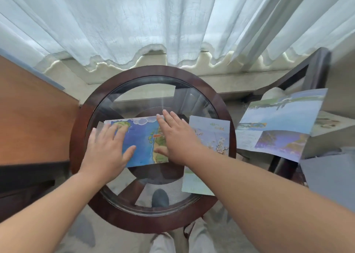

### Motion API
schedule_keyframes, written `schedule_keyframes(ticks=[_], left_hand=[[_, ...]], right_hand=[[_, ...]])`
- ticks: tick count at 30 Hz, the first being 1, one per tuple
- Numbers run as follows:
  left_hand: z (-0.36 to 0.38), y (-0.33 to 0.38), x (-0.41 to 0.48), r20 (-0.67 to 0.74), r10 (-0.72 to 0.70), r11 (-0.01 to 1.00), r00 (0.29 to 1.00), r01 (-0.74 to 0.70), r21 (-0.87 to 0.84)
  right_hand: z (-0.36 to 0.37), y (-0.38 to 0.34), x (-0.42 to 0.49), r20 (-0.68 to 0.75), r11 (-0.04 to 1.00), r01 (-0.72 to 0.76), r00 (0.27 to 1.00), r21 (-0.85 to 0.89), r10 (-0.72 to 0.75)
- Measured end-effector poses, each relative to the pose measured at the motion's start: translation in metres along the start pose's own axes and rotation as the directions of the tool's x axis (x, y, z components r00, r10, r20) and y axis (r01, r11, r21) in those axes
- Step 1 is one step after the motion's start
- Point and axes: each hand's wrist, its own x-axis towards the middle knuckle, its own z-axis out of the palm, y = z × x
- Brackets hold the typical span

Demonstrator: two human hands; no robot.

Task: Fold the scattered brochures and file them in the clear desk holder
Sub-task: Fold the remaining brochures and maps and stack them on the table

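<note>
glass table: map brochure under left hand, right hand.

A round table with a dark reddish wood rim and a clear glass top stands in front of the window. Through the glass, its dark wooden spokes show above a pale beige carpet. Behind it, sheer white curtains hang in soft folds, their hems touching a pale stone ledge. To the left is a flat orange-brown wooden surface, and to the right stands a dark wooden frame, with a plain grey surface nearer.
</note>
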Motion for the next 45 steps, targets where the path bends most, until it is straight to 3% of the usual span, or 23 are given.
schedule_keyframes(ticks=[8,13,18,24,33,40,45], left_hand=[[-0.063,0.133,-0.001,-0.031,0.327,0.929,0.945,-0.327,-0.175],[-0.093,0.220,-0.007,-0.034,0.556,0.816,0.831,-0.553,-0.167],[-0.098,0.292,-0.013,-0.014,0.610,0.777,0.792,-0.602,-0.183],[-0.070,0.355,-0.007,0.173,0.506,0.858,0.845,-0.471,-0.208],[-0.029,0.418,0.023,0.264,0.170,0.975,0.949,-0.124,-0.184],[-0.013,0.419,0.027,0.110,0.061,0.994,0.992,-0.050,-0.100],[-0.034,0.406,0.025,0.007,0.049,0.965,0.999,-0.046,-0.260]], right_hand=[[-0.075,0.032,-0.141,-0.261,0.947,-0.186,0.931,0.262,0.255],[-0.101,0.072,-0.219,-0.320,0.856,-0.373,0.812,0.358,0.488],[-0.095,0.116,-0.264,-0.321,0.749,-0.464,0.701,0.473,0.637],[-0.069,0.167,-0.290,-0.242,0.687,-0.478,0.695,0.547,0.677],[-0.046,0.225,-0.320,-0.182,0.661,-0.439,0.734,0.608,0.655],[-0.029,0.231,-0.324,-0.128,0.637,-0.438,0.753,0.634,0.645],[-0.036,0.226,-0.317,-0.118,0.645,-0.406,0.783,0.648,0.611]])
